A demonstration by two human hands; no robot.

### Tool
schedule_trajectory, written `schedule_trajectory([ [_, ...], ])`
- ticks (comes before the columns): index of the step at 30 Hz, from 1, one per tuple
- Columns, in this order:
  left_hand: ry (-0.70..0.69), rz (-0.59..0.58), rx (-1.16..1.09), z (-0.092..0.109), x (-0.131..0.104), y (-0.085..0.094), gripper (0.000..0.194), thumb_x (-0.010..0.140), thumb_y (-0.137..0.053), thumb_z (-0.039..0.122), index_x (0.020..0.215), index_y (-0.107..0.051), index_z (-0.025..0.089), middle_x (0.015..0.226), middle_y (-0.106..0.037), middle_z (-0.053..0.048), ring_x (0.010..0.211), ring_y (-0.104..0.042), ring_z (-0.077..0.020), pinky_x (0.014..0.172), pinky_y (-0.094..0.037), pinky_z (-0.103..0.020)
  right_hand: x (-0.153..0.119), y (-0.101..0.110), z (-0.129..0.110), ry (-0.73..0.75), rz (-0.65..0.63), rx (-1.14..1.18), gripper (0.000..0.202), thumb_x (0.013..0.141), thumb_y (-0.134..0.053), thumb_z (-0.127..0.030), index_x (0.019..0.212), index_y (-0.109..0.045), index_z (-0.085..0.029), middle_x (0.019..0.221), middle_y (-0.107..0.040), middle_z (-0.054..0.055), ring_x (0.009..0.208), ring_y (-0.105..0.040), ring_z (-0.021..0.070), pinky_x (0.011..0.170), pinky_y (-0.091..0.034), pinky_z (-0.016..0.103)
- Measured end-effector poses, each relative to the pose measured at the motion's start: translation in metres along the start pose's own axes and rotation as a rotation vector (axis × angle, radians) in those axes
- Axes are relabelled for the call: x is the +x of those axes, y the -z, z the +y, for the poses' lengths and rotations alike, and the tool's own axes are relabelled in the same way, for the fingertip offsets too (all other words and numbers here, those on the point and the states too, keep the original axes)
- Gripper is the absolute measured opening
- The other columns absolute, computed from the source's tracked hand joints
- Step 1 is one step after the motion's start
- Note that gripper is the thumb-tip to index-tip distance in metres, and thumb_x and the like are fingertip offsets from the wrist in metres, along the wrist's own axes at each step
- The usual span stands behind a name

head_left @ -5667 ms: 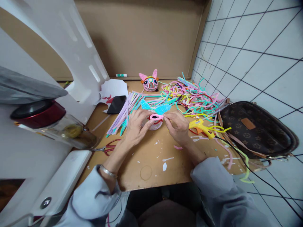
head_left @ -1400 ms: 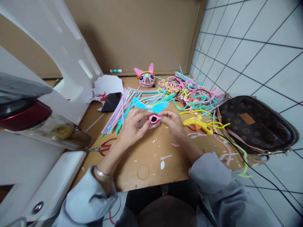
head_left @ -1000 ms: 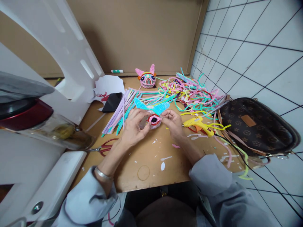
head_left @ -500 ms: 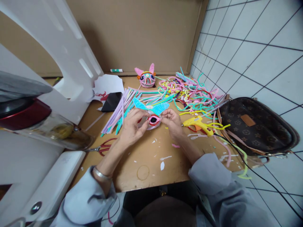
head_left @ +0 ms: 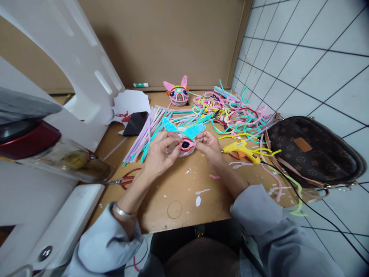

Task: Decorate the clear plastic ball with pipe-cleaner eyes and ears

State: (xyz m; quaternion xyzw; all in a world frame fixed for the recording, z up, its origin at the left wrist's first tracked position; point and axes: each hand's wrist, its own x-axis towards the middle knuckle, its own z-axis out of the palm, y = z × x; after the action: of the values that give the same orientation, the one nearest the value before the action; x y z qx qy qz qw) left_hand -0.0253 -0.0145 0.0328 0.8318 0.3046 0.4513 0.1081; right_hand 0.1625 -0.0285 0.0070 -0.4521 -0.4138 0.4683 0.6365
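Note:
Between my hands is a pipe-cleaner animal head with blue ears, and on its near side is a pink and red eye-shaped piece with a black centre. My left hand pinches it from the left, thumb and fingertips at the left edge of the eye shape. From the other side, my right hand has its fingers closed at the pink tip of that shape. Much of the head is hidden by my fingers. Behind it stands a finished-looking pink-eared pipe-cleaner head.
Straight pipe cleaners lie left of centre, a tangled heap at the back right. A yellow glue gun rests by my right hand, near a brown handbag. Left are red-handled scissors, a black phone and a jug.
Both hands stay at nearly the same place with the head. The eye-shaped piece has shifted or turned very slightly; the rest of the table looks unchanged.

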Motion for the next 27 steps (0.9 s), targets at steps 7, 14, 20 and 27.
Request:
schedule_trajectory([
  [7,-0.008,0.007,-0.004,0.0007,0.0012,0.0017,0.011,0.088,-0.063,0.019,0.096,-0.070,0.018,0.100,-0.074,-0.008,0.095,-0.069,-0.0207,0.088,-0.056,-0.035,-0.0023,-0.0019,0.0004,0.054,-0.012,-0.058,0.030,0.056,-0.074,-0.029,0.075,-0.051,-0.024,0.063,-0.062,-0.006,0.060,-0.057,0.0122,0.061,-0.046,0.026],
  [14,0.022,0.011,-0.019,-0.0012,0.0009,0.0015,0.009,0.089,-0.060,0.020,0.095,-0.067,0.019,0.101,-0.074,-0.006,0.093,-0.068,-0.0193,0.088,-0.055,-0.035,-0.0039,-0.0037,0.0018,0.060,-0.021,-0.020,0.038,0.057,-0.075,-0.029,0.079,-0.044,-0.025,0.064,-0.062,-0.008,0.060,-0.058,0.0116,0.063,-0.048,0.026],
  [20,0.042,0.014,-0.032,-0.0018,0.0006,0.0007,0.010,0.091,-0.058,0.025,0.094,-0.066,0.020,0.099,-0.074,-0.006,0.092,-0.067,-0.0194,0.088,-0.055,-0.035,-0.0036,-0.0042,0.0019,0.048,-0.004,0.010,0.045,0.056,-0.074,-0.028,0.082,-0.038,-0.027,0.066,-0.059,-0.010,0.058,-0.055,0.0100,0.061,-0.045,0.025],
  [27,0.071,-0.014,0.003,-0.0025,-0.0005,-0.0024,0.020,0.093,-0.056,0.030,0.106,-0.067,0.021,0.105,-0.072,-0.007,0.095,-0.065,-0.0217,0.090,-0.054,-0.039,-0.0015,-0.0039,0.0021,0.031,-0.012,-0.007,0.043,0.055,-0.072,-0.028,0.082,-0.039,-0.027,0.064,-0.058,-0.010,0.058,-0.054,0.0106,0.061,-0.044,0.025],
])
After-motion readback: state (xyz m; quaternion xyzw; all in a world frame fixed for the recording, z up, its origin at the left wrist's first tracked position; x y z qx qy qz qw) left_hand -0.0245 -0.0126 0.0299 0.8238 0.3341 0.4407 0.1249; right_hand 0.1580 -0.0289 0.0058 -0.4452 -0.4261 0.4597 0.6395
